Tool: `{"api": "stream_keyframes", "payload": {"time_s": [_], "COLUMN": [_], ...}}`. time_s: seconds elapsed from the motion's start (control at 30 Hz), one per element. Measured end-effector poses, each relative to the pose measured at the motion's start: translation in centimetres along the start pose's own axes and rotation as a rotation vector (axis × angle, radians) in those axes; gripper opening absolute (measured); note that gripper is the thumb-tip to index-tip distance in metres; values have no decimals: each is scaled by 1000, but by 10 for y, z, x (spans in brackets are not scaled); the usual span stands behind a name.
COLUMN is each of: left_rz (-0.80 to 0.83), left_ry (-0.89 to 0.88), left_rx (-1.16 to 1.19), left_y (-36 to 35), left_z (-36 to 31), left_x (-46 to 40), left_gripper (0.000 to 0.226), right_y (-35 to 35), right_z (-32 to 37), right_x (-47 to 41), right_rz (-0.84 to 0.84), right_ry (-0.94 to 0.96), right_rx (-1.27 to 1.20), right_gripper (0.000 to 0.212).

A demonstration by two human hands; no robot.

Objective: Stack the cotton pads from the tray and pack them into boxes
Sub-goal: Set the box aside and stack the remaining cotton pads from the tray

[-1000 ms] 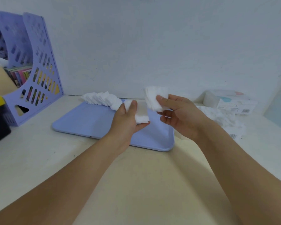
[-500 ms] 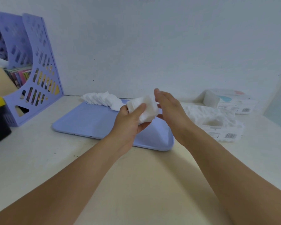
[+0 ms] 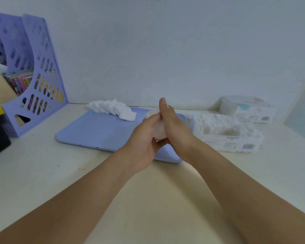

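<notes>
cotton, soft and nearly weightless, made up the small white stack of square cotton pads (image 3: 159,131) pressed between the two hands just above the near right part of the flat lilac plastic tray (image 3: 95,131). the left hand (image 3: 144,136) cupped the stack from the left with curled fingers, and the right hand (image 3: 173,127) closed on it from the right, thumb raised. such pads probably squash and fan apart easily, so the sides of the stack looked the sensible hold, firm enough to square the edges yet gentle. beyond the grip and to its left, a slanted row of loose white cotton pads (image 3: 113,109) lay on the far part of the tray. right of the grip stood an open clear plastic box (image 3: 231,138) heaped with pads, and farther right and back a second pale box (image 3: 250,110). everything rested on a cream tabletop (image 3: 148,199) against a plain white wall (image 3: 165,50); far left of the grip stood a lilac perforated file holder (image 3: 42,85)
</notes>
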State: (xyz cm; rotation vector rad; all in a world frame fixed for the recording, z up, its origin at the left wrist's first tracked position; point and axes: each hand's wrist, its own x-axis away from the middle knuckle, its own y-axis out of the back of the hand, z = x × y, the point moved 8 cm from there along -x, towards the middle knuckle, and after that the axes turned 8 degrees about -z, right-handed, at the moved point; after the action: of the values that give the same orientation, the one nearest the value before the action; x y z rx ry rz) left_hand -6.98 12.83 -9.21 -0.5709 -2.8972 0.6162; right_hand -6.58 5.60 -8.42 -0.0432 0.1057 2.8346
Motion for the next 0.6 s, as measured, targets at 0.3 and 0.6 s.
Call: {"api": "stream_keyframes", "payload": {"time_s": [0.3,0.6], "left_rz": [23,110], "left_ry": [304,353], "left_rx": [399,322], "left_y": [11,2], "left_z": [6,1], "left_x": [-2,9], "left_gripper": [36,54], "right_y": [15,12], "right_z": [44,46], "right_x": [20,26], "right_rz": [51,35], "right_ry": [471,703], "right_rx": [123,379], "right_gripper": [76,88]}}
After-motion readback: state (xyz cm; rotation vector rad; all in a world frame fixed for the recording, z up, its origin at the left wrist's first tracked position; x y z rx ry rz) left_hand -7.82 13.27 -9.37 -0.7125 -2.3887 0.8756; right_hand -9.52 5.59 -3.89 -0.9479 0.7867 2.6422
